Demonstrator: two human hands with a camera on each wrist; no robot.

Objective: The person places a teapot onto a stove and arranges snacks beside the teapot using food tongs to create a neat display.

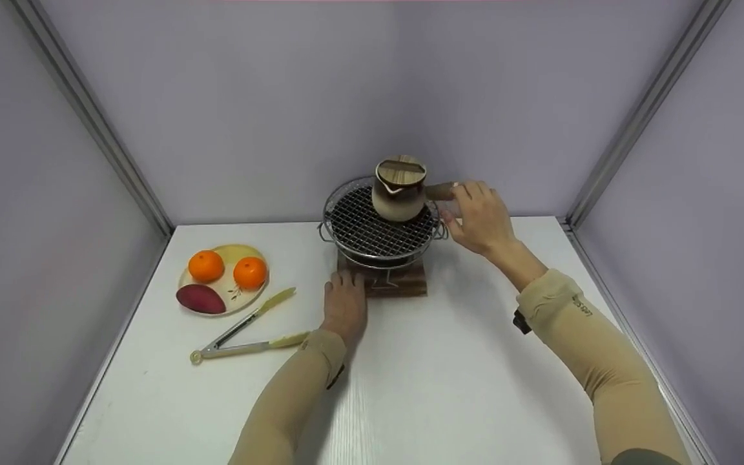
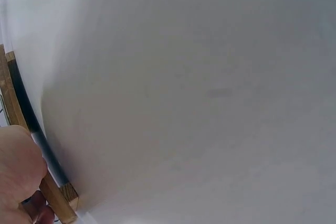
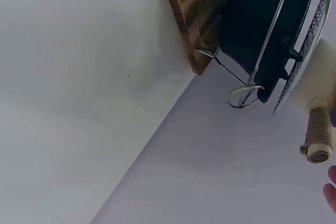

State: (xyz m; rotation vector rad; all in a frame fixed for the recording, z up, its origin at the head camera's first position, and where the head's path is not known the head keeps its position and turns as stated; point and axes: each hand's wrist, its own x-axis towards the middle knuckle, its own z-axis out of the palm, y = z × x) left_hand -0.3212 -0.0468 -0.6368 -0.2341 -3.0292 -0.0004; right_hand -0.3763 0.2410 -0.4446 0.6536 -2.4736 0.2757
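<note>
left hand [image 1: 345, 305] flat – touching wooden base [image 1: 390, 281] | right hand [image 1: 480, 218] (fingers loose) at pot handle [image 1: 440, 190]

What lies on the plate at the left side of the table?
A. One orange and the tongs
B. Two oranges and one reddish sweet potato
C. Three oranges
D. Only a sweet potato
B: the head view shows the plate carrying two oranges and one reddish sweet potato, while the tongs lie on the table beside it.
</note>
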